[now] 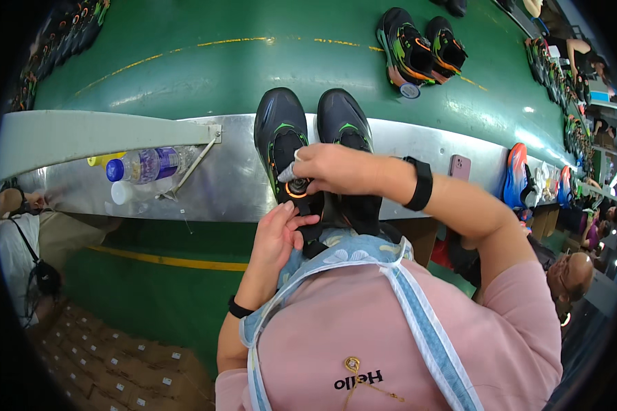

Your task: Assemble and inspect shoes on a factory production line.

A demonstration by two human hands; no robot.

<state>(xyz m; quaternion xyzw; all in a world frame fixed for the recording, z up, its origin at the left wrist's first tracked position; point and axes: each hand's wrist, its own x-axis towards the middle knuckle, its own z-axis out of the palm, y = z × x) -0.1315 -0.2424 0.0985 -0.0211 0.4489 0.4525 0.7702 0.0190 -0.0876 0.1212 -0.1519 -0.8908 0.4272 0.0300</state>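
Two black sneakers (349, 113) with green trim lie side by side, toes pointing away, on the metal bench before me. My right hand (332, 168) reaches across from the right and closes its fingers on the left sneaker (279, 116), around the round dial (297, 187) with an orange ring on its tongue. A grey covering wraps one fingertip of that hand. Just below, at the same sneaker's ankle opening, my left hand (277, 233) has its fingers bent against the collar. The heel ends are partly hidden by my hands and apron.
Plastic bottles (140, 166) stand behind a pale curved bar (103, 137) at left. A phone (460, 166) and an orange-blue shoe (518, 175) rest on the bench to the right. Another sneaker pair (411, 51) sits beyond. Cartons (123, 356) fill the lower left; people are at both sides.
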